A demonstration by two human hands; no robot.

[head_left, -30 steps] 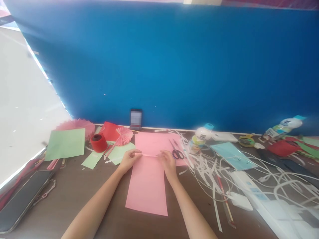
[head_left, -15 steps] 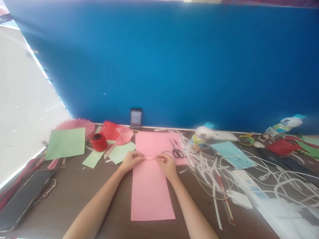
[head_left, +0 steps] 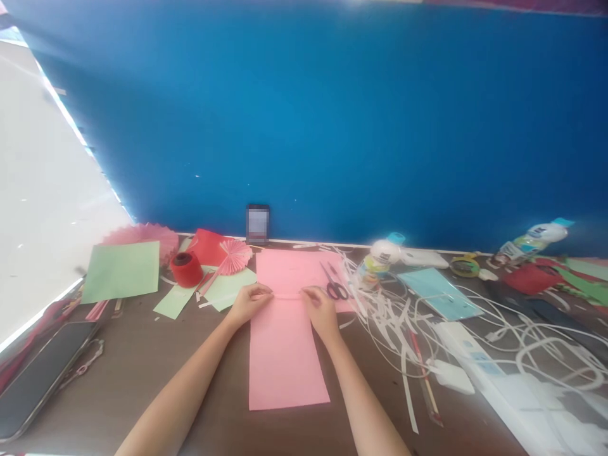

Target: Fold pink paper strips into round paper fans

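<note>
Left grip (head_left: 250, 303) and right grip (head_left: 322, 310) are pinching pink sheet (head_left: 286, 364) far edge, seemingly closed; scissors (head_left: 337, 291) lying beside right grip.

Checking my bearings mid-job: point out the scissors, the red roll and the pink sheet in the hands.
Scissors (head_left: 337, 287), head view: where the handles meet.
Red roll (head_left: 187, 272), head view: its side.
Pink sheet (head_left: 286, 354), head view: its broad near part.
</note>
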